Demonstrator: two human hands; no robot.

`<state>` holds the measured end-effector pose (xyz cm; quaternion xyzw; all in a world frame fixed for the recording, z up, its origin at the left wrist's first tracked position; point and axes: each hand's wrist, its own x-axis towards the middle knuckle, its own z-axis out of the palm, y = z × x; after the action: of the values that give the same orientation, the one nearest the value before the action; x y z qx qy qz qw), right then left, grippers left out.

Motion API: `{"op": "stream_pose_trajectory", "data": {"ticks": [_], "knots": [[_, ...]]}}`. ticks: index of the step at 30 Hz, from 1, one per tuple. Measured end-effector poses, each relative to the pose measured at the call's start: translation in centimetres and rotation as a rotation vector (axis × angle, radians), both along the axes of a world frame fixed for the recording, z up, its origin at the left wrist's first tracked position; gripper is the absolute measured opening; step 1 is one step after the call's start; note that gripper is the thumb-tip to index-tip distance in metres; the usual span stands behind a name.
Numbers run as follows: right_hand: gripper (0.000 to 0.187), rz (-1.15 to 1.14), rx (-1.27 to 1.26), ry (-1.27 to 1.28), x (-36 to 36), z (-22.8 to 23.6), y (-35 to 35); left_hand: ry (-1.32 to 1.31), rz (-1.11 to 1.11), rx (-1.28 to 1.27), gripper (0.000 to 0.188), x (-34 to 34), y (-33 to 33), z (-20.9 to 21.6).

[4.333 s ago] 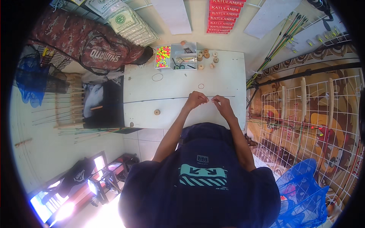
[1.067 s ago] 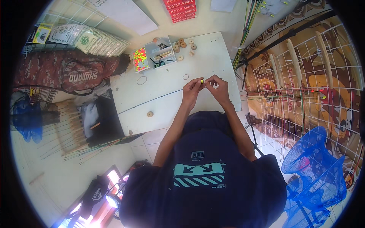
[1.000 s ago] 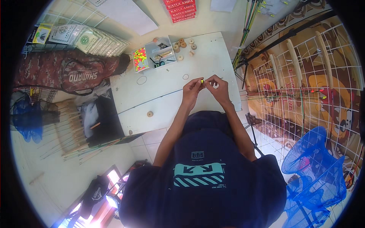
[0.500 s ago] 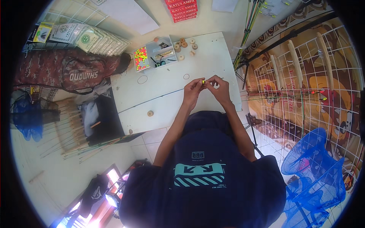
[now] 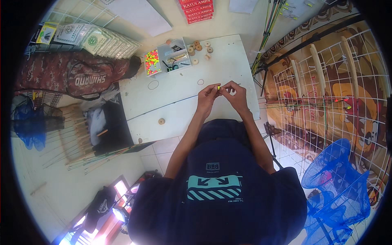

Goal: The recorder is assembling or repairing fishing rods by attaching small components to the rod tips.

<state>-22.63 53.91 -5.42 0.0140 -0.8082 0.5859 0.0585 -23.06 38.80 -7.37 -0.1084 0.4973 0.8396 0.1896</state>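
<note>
From my one head-worn fisheye, I look steeply down past the shirt [image 5: 216, 220] onto the table [image 5: 228, 61].

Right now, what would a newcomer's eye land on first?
Probably the blue netting at lower right, then the teal print on the dark shirt at bottom centre. Small neon pieces in the left part of the open box at the far edge of the white table also pop. So does the yellow piece in the left hand, near the right hand.
</note>
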Motion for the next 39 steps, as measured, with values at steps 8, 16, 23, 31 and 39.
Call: {"op": "stream_pose_trajectory", "data": {"ticks": [8,16,23,31,39], "knots": [[0.013,0.003,-0.004,0.011,0.0,0.2,0.0,0.003,-0.017,-0.002,0.028,0.1,0.0,0.2],[0.015,-0.002,0.014,-0.012,0.1,0.2,0.1,0.003,-0.029,-0.037,0.028,0.1,0.0,0.3],[0.014,0.005,0.006,-0.009,0.1,0.1,0.1,0.07,-0.085,-0.157,0.029,-0.1,-0.1,0.7],[0.011,0.004,0.006,-0.049,0.2,0.0,0.4,0.153,-0.205,-0.252,0.027,-1.2,-1.1,1.8],[0.009,-0.002,-0.124,-0.094,0.4,-1.1,0.9,0.177,-0.302,-0.27,0.017,-2.5,-1.7,1.9]]}}
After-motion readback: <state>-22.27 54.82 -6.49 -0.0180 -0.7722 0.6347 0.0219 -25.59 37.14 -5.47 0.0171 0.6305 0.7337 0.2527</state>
